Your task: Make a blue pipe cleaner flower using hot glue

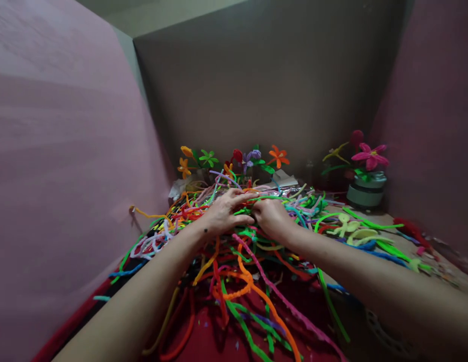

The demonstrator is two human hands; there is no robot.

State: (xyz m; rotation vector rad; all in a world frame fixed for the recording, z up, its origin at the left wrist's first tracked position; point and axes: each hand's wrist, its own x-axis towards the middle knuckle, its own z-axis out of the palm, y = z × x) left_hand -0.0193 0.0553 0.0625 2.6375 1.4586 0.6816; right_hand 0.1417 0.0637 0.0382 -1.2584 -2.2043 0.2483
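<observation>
A large tangled heap of colourful pipe cleaners lies in front of me, and both my hands are in it. My left hand rests over the heap, its fingers stretched forward and the thumb apart from them. Close beside it, my right hand is closed, fingers curled down among the strands; what they grip is hidden. Green pipe cleaners run between the two hands. A pink pipe cleaner and an orange one trail toward me over the front edge.
Pipe-cleaner flowers, among them an orange one and a pink one, stand along the back. A pale round jar is at the back right. Pink walls rise close on both sides. Red cloth lies below the heap.
</observation>
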